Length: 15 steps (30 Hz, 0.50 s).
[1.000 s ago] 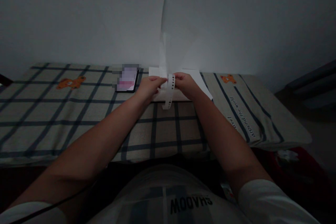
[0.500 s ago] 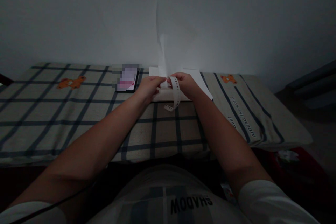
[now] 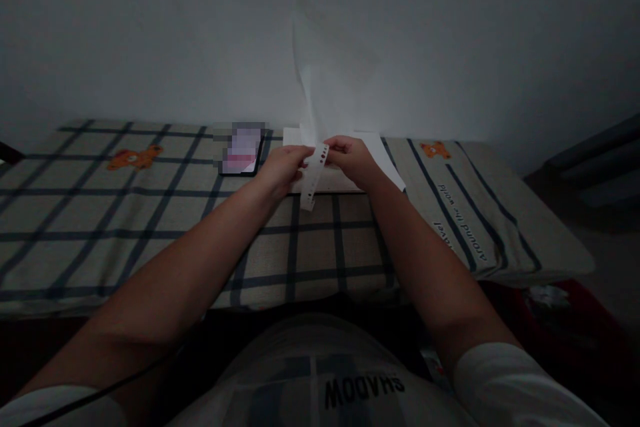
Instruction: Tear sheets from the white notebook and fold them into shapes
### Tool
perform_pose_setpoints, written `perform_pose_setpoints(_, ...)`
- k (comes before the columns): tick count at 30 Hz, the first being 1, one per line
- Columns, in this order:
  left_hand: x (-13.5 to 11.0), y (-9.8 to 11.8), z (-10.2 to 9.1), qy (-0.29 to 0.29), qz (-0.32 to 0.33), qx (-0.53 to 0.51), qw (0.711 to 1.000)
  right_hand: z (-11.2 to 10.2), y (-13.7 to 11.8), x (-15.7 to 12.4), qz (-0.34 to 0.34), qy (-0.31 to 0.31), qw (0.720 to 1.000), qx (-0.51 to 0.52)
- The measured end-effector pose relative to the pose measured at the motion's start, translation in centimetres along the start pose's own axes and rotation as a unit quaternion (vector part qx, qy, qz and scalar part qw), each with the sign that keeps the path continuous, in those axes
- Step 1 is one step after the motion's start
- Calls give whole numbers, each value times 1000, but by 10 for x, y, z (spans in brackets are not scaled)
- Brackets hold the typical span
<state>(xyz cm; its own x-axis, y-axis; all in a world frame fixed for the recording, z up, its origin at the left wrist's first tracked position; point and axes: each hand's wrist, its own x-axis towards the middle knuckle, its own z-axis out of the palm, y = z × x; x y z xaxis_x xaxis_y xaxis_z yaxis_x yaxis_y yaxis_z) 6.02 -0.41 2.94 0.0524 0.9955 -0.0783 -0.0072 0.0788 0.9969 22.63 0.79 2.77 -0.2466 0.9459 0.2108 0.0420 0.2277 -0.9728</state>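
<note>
My left hand [image 3: 283,170] is pinched on a thin white sheet of paper [image 3: 309,103] that rises upright in front of the wall. Close beside it, my right hand [image 3: 351,157] pinches a narrow paper strip [image 3: 312,180] punched with a row of holes. The strip hangs down between both hands, its lower end over the front edge of a white paper stack [image 3: 383,157]. Fingers hide where strip and sheet meet, so I cannot tell whether they are joined there. Both hands are over the stack.
A phone [image 3: 243,152] with a lit, partly blurred screen lies left of the stack. A checked cloth [image 3: 165,213] with bear prints covers the table. The pale wall [image 3: 450,47] stands right behind. A red container [image 3: 575,327] is low at the right.
The hanging strip has swung to the left and straightened from its curl. The upright sheet leans slightly further left. Both hands have stayed in nearly the same place.
</note>
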Motion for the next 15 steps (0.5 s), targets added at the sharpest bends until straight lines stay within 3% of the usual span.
perform_pose_setpoints(7, 0, 2, 0, 8, -5, -20, 1000, -1, -4, -3, 24, -22, 999, -4)
perform_pose_setpoints(15, -1, 1, 1, 12, -19, -15, 1000, -1, -3, -2, 47, 6, 999, 21)
